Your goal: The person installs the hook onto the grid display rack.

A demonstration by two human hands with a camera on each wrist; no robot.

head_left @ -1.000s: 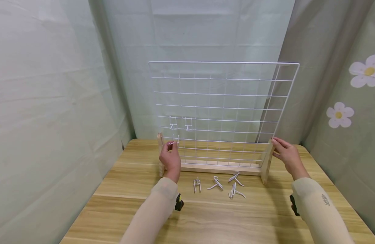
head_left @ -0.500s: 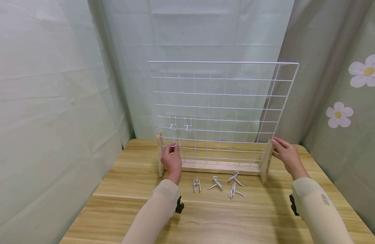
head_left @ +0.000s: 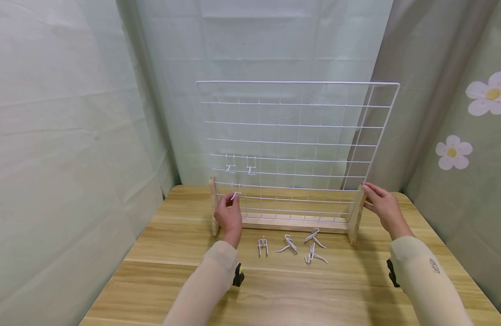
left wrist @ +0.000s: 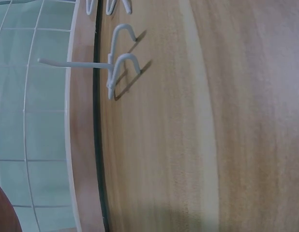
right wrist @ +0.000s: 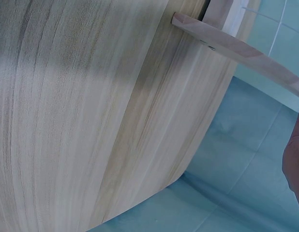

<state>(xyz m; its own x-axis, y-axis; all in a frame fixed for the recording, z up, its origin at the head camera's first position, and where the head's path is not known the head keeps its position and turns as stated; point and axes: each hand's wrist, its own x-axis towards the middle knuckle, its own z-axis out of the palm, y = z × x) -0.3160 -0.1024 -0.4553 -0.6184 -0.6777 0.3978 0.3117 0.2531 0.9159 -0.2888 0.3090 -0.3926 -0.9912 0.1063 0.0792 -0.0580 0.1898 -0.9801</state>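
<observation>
Up goes the rack (head_left: 291, 159), standing in its base (head_left: 295, 225) toward the table's (head_left: 283, 290) far side, curtain (head_left: 291, 45) behind. On its left half hangs one hook (head_left: 231, 168), another hook (head_left: 251, 170) just right of it. Below the first, a third hook (head_left: 234, 195) sits in the left hand (head_left: 228, 215), near the left post (head_left: 214, 206). Across, the right hand (head_left: 382, 206) touches the right post's (head_left: 357, 217) top. Four loose hooks (head_left: 263, 247) lie before the base, between the posts, the right-hand two one behind the other.
</observation>
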